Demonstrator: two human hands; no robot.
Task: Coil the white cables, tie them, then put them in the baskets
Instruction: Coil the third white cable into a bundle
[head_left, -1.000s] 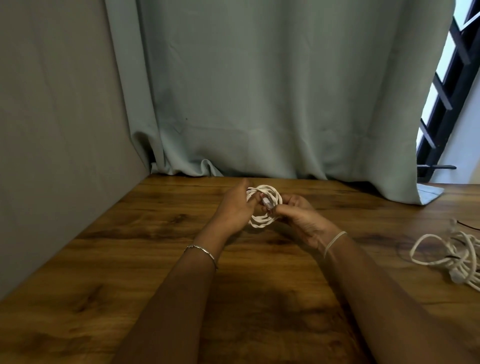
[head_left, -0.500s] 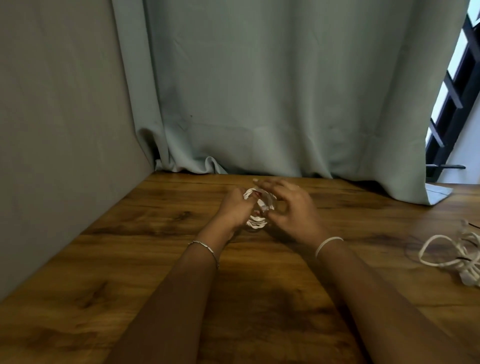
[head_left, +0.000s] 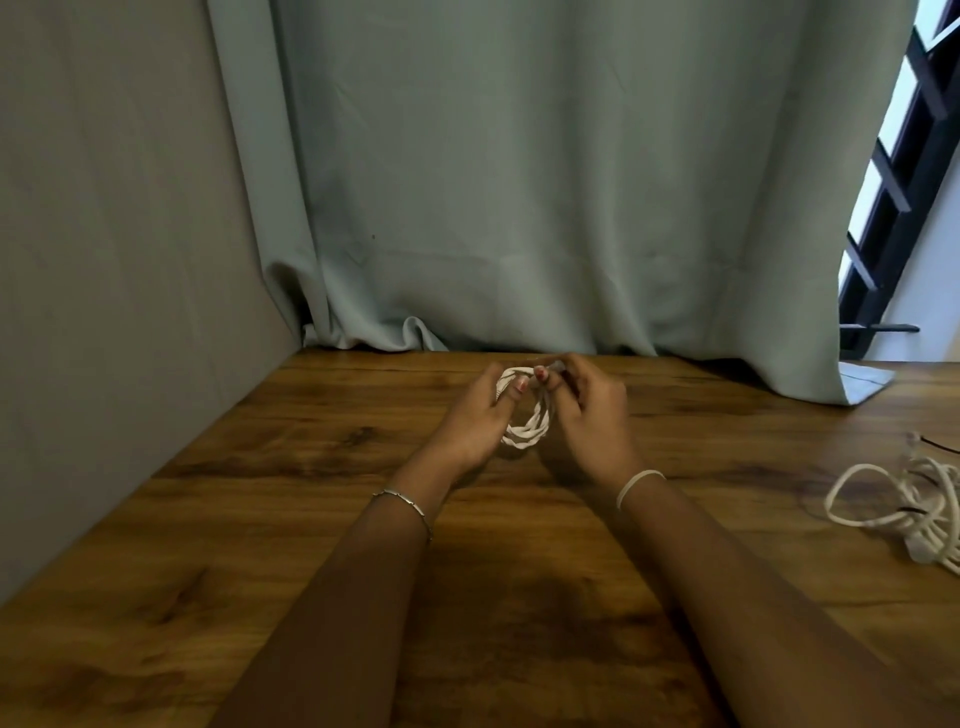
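Small white coil (head_left: 527, 434), several turns wound into a ring, held just above the wooden table (head_left: 260, 519) towards its far edge, at about 12 o'clock from the person; the ring stands roughly upright between the two hands. Left hand (head_left: 475, 423) grips the ring at its 10 o'clock side, thumb pressed on the near face and fingers curled behind; right hand (head_left: 589, 415) closes on the 1 to 3 o'clock side, its fingertips pinching what appears to be the free end at the top of the ring; the end itself is too small to make out. Judged step: tying, the tail being wrapped round the bundle. To do it well, the left pinch should hold all turns flat together so none springs out; the right should draw the tail snug across the turns and tuck it under itself, without crushing the ring. A heap of loose white cables (head_left: 893, 509) lies on the table at 4 o'clock from the hands, well apart, not yet coiled; no basket is in view. Behind, at 12 o'clock, a grey-green curtain (head_left: 519, 182); at 9 o'clock, a plain wall (head_left: 104, 260).
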